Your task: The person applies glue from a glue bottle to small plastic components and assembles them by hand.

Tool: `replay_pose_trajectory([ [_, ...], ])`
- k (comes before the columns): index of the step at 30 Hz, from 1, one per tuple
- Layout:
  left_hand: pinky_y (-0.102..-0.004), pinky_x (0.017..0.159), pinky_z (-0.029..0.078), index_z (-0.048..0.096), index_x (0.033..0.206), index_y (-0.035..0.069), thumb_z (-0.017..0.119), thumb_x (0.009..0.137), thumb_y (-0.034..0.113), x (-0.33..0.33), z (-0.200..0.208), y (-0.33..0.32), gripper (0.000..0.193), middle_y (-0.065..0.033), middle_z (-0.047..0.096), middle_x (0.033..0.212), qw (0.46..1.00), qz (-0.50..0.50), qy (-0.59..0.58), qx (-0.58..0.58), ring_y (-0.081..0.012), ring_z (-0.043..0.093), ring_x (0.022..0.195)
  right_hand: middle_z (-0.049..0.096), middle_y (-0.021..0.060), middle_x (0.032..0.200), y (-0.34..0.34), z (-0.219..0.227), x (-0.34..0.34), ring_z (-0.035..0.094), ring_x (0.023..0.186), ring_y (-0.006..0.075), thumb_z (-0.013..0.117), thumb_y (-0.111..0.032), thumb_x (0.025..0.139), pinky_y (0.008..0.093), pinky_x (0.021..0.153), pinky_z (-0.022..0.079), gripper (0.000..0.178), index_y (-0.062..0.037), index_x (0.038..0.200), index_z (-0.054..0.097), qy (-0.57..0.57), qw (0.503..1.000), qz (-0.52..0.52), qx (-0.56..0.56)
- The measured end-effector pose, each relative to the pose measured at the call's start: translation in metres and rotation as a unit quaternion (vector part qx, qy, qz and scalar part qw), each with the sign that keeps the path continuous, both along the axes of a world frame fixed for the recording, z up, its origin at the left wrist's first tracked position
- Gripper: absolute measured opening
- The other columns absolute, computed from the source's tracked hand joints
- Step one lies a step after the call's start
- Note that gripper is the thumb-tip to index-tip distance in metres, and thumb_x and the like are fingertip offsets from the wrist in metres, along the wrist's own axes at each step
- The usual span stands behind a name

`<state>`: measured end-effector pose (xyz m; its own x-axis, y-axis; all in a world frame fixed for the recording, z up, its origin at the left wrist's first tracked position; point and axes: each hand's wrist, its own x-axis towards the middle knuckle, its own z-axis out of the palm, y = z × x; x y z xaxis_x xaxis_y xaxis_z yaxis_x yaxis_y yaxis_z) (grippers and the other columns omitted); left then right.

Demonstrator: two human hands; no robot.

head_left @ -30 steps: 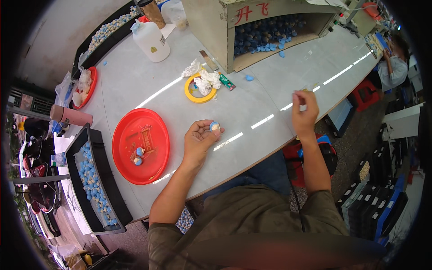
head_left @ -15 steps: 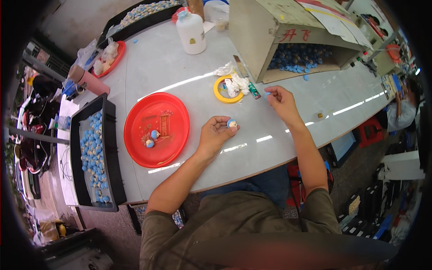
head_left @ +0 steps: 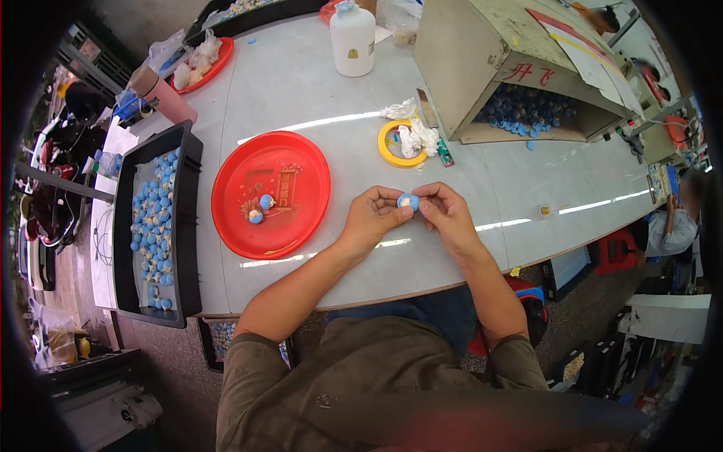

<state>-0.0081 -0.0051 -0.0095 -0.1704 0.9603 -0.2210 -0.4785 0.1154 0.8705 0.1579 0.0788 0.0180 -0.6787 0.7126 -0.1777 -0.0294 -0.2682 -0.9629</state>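
Observation:
In front of my body, a small blue-and-cream doll head [head_left: 407, 202] is pinched in my left hand [head_left: 372, 218]. From the other side, the closed fingers of my right hand [head_left: 447, 218] press against the blue part of it. Whether a separate small blue piece lies under the right fingertips is hidden. To the left, a round red tray [head_left: 241, 169] holds two similar doll heads [head_left: 267, 202]. Beyond my hands lies a roll of yellow tape [head_left: 386, 153] with crumpled white tissue [head_left: 419, 138] over it.
A black crate [head_left: 193, 226] of blue doll heads stands at the left edge. Far right is an open-fronted box [head_left: 452, 75] with many blue pieces inside. A white bottle [head_left: 352, 45], a pink flask [head_left: 164, 96] and a little jar [head_left: 544, 210] stand on the table.
My right hand came left and nearer from beside the box, where it held a small blue piece, and met the doll head in my left hand. The view shifted slightly.

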Motion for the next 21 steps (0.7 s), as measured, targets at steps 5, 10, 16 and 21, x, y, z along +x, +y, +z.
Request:
replay_pose_trajectory([
  [5, -0.0308, 0.085, 0.056, 0.053, 0.113, -0.003, 0.073, 0.085, 0.005, -0.001, 0.003, 0.001, 0.035, -0.0142, 0.063, 0.105, 0.999, -0.005, -0.028, -0.024, -0.0189, 0.065, 0.098, 0.057, 0.0057, 0.105, -0.01, -0.009, -0.006, 0.058, 0.084, 0.01, 0.06, -0.001, 0.091, 0.0226, 0.075, 0.049, 0.021, 0.0026, 0.112, 0.06, 0.016, 0.977, -0.053, 0.205],
  [10, -0.0264, 0.085, 0.055, 0.055, 0.111, -0.001, 0.059, 0.096, 0.017, -0.001, 0.016, 0.0, 0.024, -0.012, 0.064, 0.106, 0.986, -0.025, -0.149, -0.076, -0.0193, 0.065, 0.1, 0.06, 0.0076, 0.106, -0.005, -0.013, -0.005, 0.062, 0.089, 0.0122, 0.059, 0.001, 0.091, 0.0249, 0.082, 0.052, 0.022, 0.0039, 0.113, 0.059, 0.026, 0.983, -0.061, 0.169],
  [16, -0.0249, 0.085, 0.056, 0.055, 0.113, -0.001, 0.053, 0.099, 0.019, -0.001, 0.006, -0.001, 0.024, -0.0108, 0.063, 0.107, 0.976, -0.042, -0.2, -0.076, -0.0167, 0.065, 0.098, 0.064, 0.0083, 0.095, -0.002, -0.002, -0.001, 0.063, 0.086, 0.0116, 0.06, 0.001, 0.09, 0.0253, 0.082, 0.053, 0.025, 0.0058, 0.115, 0.057, 0.049, 0.996, -0.019, 0.078],
  [21, -0.0249, 0.086, 0.056, 0.054, 0.115, -0.002, 0.055, 0.099, 0.017, 0.004, 0.005, -0.002, 0.025, -0.0113, 0.062, 0.11, 0.972, -0.039, -0.218, -0.08, -0.0155, 0.064, 0.097, 0.064, 0.0069, 0.095, 0.003, 0.002, 0.005, 0.061, 0.084, 0.011, 0.069, -0.001, 0.081, 0.0241, 0.069, 0.048, 0.023, 0.0013, 0.103, 0.062, -0.051, 0.961, -0.019, 0.269],
])
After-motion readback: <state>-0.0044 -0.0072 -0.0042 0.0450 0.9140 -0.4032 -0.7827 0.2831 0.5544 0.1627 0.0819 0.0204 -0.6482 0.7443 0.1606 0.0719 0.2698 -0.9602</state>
